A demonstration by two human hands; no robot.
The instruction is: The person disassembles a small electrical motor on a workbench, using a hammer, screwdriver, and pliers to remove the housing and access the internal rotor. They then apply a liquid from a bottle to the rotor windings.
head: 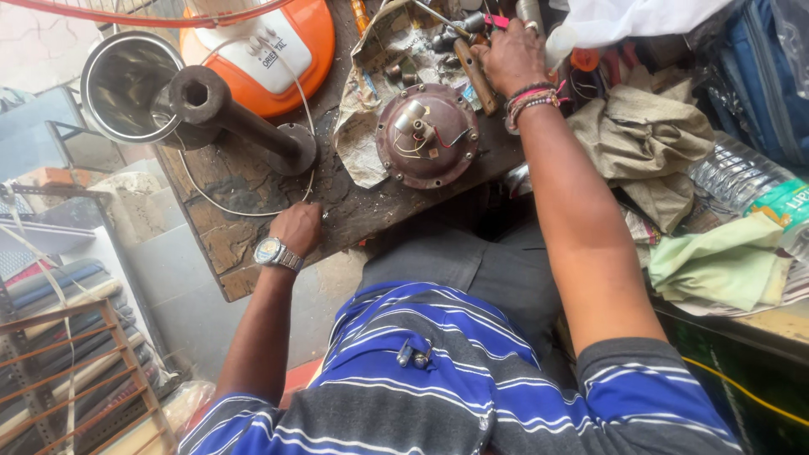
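1. Reaching across the worktop (253, 244), the right hand (511, 57) is clamped on a wooden tool handle (478, 77) beside the round motor housing (427, 135).
2. Left hand (297, 227) – fingers curled, holding nothing visible – braces on the worktop edge, steadying the lean.

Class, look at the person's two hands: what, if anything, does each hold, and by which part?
The right hand grips a wooden tool handle at its upper end. The left hand rests as a fist on the workbench; nothing visibly held.

Clear plastic bottle (746, 181) lying far right, teal-green label band (788, 202). White rectangular label (274, 55) on orange appliance (308, 34), top centre. No screens.
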